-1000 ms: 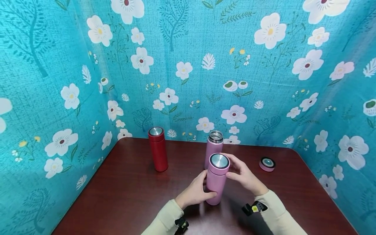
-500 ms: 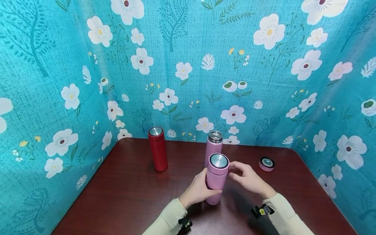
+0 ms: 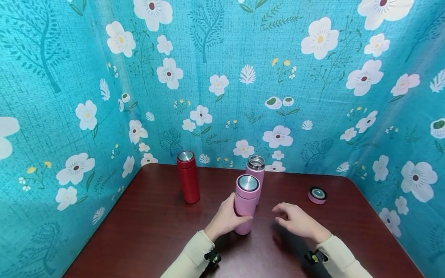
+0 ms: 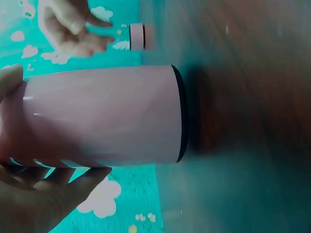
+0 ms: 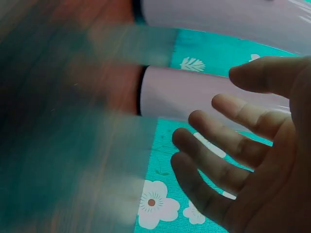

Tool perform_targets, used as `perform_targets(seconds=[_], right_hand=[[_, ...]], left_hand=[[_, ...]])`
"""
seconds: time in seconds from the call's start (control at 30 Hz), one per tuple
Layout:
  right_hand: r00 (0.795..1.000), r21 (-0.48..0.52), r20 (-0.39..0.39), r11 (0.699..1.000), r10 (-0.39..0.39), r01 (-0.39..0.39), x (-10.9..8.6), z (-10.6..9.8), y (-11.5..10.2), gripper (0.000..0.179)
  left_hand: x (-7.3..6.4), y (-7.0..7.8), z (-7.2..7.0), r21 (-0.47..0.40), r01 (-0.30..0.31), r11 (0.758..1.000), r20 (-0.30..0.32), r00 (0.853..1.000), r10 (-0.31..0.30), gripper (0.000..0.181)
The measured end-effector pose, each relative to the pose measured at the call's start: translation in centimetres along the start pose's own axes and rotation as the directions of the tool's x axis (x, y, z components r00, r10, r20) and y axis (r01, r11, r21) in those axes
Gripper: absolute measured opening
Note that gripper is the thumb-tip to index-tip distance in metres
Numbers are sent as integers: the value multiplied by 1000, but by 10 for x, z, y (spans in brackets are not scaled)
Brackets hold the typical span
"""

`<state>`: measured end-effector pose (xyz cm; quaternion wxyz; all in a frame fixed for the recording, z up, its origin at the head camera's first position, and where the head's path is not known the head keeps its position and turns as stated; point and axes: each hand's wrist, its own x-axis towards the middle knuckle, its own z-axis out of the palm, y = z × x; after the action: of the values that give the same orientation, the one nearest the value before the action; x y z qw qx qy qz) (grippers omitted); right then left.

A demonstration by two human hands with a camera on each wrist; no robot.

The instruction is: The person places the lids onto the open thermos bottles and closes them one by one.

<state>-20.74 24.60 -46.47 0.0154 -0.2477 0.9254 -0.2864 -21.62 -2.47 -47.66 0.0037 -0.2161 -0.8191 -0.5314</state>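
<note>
1. Now holding the capped pink bottle (image 3: 245,206) in the left hand (image 3: 226,218), with thumb and fingers curled round the body. Upright, near the middle of the desk (image 3: 149,220); impossible to tell about contact between base and wood.
2. Held low, probably for steadiness, and leaving the metal-topped lid uncovered.
3. Over to the right hand (image 3: 299,222): relaxed grip, loosely spread, holding nothing, well apart from the bottle.
4. Standing just behind, partly hidden: an open pink bottle (image 3: 260,174), showing a bare steel mouth.
5. Lying off to the right, a loose cap (image 3: 317,195), seemingly placed there for elbow room; hard to tell which side up.
6. Upright at left, lid on, seemingly out of the way: a red bottle (image 3: 189,181).
7. On to brands and labels: no readable writing on bottles or cap.
</note>
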Motion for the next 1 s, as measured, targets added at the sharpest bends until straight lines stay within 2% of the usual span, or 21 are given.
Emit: perform_targets(seconds=[0.13, 0.23, 0.47, 0.67, 0.8, 1.0], right_hand=[[1000, -93, 12, 996, -16, 17, -2, 1, 3, 21], [999, -126, 19, 991, -30, 32, -3, 2, 5, 20], [997, -138, 70, 990, 30, -20, -6, 5, 9, 20], [994, -123, 94, 992, 53, -41, -8, 5, 6, 19], [994, -118, 95, 992, 54, -43, -10, 4, 5, 19], [993, -109, 102, 993, 56, -45, -12, 6, 7, 19]], left_hand=[[7, -5, -12, 5, -2, 1000, -49, 999, 2, 66], [13, -9, -20, 22, 2, 1000, -95, 995, 0, 67], [25, -17, -35, 48, 40, 998, -199, 979, -30, 68], [34, -27, -38, 55, 58, 997, -288, 957, -40, 66], [39, -34, -38, 73, 69, 995, -316, 948, -42, 67], [45, -41, -39, 58, 83, 995, -314, 948, -60, 68]])
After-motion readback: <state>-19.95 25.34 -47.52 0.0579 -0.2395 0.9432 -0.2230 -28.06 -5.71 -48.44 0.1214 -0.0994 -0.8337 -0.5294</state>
